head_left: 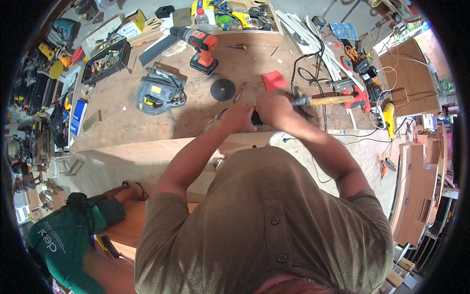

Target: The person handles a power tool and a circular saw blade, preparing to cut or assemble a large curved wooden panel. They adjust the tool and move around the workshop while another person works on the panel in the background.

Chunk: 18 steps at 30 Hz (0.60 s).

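Meeting near the centre of the frame, the left hand [236, 118] and right hand [275, 110] flank a dark object [256, 117], largely hidden, between their fingers; the fingers bend inward, but whether they grip it cannot be told. A wooden handle [328, 100] lies just right of the right hand. The wooden workbench [122, 128] bears an orange-and-black cordless drill [201, 45] at upper centre, a black disc [223, 90] below it and a grey power tool [160, 90] farther left. A person in green [61, 240] occupies the lower left; wooden furniture [410, 188] stands at lower right.
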### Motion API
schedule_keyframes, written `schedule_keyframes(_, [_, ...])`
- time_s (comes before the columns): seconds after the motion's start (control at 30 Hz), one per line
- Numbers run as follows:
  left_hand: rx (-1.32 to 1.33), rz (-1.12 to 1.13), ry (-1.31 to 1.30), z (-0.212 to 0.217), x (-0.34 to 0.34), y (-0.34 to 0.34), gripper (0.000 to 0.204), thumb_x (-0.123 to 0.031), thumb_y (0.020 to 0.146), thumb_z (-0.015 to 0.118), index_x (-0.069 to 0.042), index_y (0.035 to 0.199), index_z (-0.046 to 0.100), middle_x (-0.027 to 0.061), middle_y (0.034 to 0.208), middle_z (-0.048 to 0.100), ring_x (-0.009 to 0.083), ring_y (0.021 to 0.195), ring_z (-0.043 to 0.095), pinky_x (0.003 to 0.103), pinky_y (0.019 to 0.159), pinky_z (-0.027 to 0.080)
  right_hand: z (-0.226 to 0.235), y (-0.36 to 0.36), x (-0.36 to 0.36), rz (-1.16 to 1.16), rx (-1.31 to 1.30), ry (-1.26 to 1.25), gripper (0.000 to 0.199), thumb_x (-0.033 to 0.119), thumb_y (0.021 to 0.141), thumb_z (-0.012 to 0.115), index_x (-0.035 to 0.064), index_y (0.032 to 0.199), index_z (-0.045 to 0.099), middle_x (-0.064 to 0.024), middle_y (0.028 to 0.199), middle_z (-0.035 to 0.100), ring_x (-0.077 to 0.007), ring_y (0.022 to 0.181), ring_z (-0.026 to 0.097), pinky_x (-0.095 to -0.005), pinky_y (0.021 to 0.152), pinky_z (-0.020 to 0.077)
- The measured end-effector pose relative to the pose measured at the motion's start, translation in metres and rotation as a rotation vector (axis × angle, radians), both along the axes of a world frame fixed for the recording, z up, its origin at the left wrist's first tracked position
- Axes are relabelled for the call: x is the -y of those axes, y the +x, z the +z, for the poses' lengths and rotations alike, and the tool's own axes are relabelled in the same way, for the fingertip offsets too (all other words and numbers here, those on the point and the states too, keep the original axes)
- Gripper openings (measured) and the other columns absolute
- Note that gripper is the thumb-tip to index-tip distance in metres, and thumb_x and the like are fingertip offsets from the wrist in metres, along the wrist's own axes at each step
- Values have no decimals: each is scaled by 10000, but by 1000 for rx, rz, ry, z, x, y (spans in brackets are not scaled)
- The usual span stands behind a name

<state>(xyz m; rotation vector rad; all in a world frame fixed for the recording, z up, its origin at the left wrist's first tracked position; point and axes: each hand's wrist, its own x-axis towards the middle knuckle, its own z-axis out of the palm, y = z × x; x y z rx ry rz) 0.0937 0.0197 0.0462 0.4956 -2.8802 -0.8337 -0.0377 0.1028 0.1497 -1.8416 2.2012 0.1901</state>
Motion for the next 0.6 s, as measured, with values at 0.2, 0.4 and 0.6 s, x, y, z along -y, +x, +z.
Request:
schedule_keyframes(0.2, [14, 103, 31, -35, 0, -7, 590, -260, 593, 808, -21, 1082, 582, 237, 1003, 681, 409, 952, 663, 488, 834, 537, -22, 8, -40, -172, 331, -24, 244, 113, 843, 551, 2, 1025, 670, -248, 975, 691, -399, 928, 680, -488, 809, 532])
schedule_keyframes(0.4, [42, 196, 214, -15, 30, -10, 664, -250, 587, 823, -80, 1185, 590, 246, 1015, 686, 413, 959, 665, 492, 846, 532, -89, -9, -50, -410, 945, -303, 200, 128, 880, 552, -27, 963, 645, -191, 774, 674, -311, 684, 676, -441, 658, 529])
schedule_keyframes(0.6, [64, 258, 240, -12, 45, -14, 691, -302, 570, 822, -36, 1171, 606, 251, 1000, 688, 405, 969, 665, 478, 847, 530, -135, -10, -38, -533, 1077, -203, 266, 218, 898, 608, -35, 819, 638, -116, 632, 596, -205, 549, 604, -390, 552, 497])
